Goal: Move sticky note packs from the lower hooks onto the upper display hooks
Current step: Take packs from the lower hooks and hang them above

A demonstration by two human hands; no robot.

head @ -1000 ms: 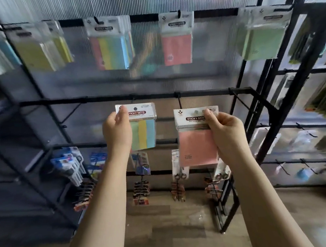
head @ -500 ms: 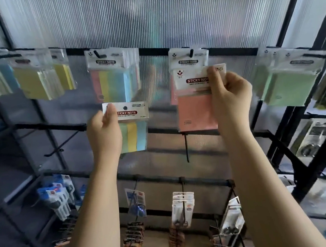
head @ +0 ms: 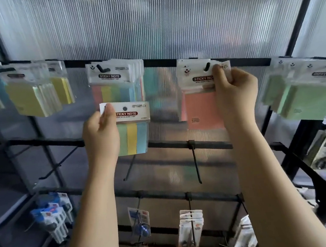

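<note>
Sticky note packs (head: 132, 126) — both hands (head: 235, 94) raised, gripping

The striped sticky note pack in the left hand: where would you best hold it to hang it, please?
Pinch the white header card at its left corner from the side, as the left hand does; that leaves the central hang hole clear for the upper hook.

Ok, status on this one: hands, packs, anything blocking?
Right hand pinching pink pack header at upper hook. Left hand holding striped pack below hanging striped packs, not hooked. Nothing blocking.
</note>
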